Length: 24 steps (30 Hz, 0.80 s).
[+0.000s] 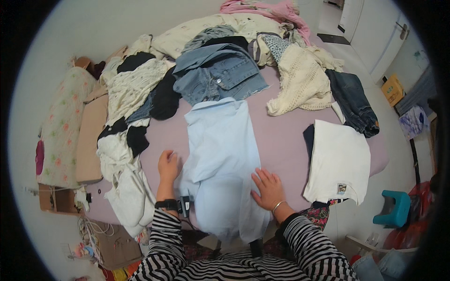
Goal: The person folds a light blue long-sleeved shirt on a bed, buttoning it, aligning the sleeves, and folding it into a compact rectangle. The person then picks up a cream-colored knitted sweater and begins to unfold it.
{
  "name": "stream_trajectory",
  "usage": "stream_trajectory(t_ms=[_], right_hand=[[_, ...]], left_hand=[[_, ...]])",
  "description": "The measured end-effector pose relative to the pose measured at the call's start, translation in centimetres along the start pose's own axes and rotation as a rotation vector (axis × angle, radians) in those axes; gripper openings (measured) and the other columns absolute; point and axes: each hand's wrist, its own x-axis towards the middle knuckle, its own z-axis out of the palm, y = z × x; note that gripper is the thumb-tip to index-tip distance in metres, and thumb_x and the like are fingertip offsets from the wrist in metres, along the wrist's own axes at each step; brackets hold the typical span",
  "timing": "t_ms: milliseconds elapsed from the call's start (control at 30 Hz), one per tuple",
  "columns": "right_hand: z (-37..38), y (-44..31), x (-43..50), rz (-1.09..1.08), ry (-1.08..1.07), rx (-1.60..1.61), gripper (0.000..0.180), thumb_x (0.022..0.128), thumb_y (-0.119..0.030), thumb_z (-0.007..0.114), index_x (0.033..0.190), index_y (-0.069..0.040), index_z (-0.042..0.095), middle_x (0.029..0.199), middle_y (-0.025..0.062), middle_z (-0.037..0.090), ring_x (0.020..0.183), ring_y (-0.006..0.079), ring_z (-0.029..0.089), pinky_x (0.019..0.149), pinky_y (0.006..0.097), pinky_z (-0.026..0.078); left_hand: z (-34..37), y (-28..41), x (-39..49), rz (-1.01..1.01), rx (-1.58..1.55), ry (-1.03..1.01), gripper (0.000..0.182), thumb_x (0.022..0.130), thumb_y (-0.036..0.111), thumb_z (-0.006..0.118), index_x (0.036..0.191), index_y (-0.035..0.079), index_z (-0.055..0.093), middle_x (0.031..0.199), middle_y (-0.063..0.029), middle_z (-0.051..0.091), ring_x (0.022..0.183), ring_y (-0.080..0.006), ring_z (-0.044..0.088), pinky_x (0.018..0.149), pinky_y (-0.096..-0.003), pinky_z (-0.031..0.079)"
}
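Observation:
Before me on the bed lies a light blue shirt [223, 151], folded into a long strip with its collar at the far end. Its near end hangs over the bed's front edge. My right hand [269, 188] rests palm down with fingers spread at the shirt's right edge. On the other side, my left hand [168, 167] is just left of the shirt, fingers curled; their inner side is hidden, and no held thing shows. A black strap with a small device [175, 206] is around my left wrist.
The bedsheet [281, 140] is mauve. Denim shorts [225, 73] lie beyond the collar. A folded white T-shirt [339, 161], dark jeans [353, 100] and a cream knit top [306, 77] are at right. White clothes [128, 196] lie left. A teal stool [392, 209] stands on the floor.

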Motion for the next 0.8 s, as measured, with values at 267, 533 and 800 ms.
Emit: stream_trajectory(t_ms=[267, 533, 800], right_hand=[[0.4, -0.5, -0.5, -0.024, 0.062, -0.035, 0.057, 0.087, -0.039, 0.056, 0.136, -0.011, 0.049, 0.148, 0.0103, 0.039, 0.137, 0.0271, 0.033, 0.109, 0.0480, 0.025], [0.8, -1.2, -0.9, -0.017, 0.046, -0.097, 0.057, 0.089, -0.034, 0.053, 0.140, -0.011, 0.044, 0.149, 0.0108, 0.036, 0.138, 0.0278, 0.032, 0.110, 0.0504, 0.024], [0.0, -2.6, 0.4, 0.121, 0.075, 0.051, 0.039, 0.086, -0.023, 0.058, 0.121, -0.006, 0.057, 0.132, 0.0152, 0.052, 0.125, 0.0319, 0.046, 0.103, 0.0480, 0.035]], left_hand=[[-5.7, -8.2, -10.8, -0.331, 0.283, 0.092, 0.068, 0.074, 0.050, 0.075, 0.108, -0.007, 0.062, 0.100, -0.0245, 0.064, 0.097, -0.0342, 0.062, 0.085, -0.0389, 0.048], [-7.4, -6.0, -13.4, -0.363, -0.129, -0.094, 0.026, 0.077, 0.011, 0.071, 0.099, -0.001, 0.061, 0.086, -0.0079, 0.065, 0.075, -0.0175, 0.058, 0.067, -0.0312, 0.046], [-13.8, 1.1, -15.4, -0.422, -1.000, -0.316, 0.016, 0.083, -0.001, 0.061, 0.094, 0.007, 0.053, 0.089, -0.0041, 0.062, 0.082, -0.0150, 0.062, 0.074, -0.0257, 0.049]])
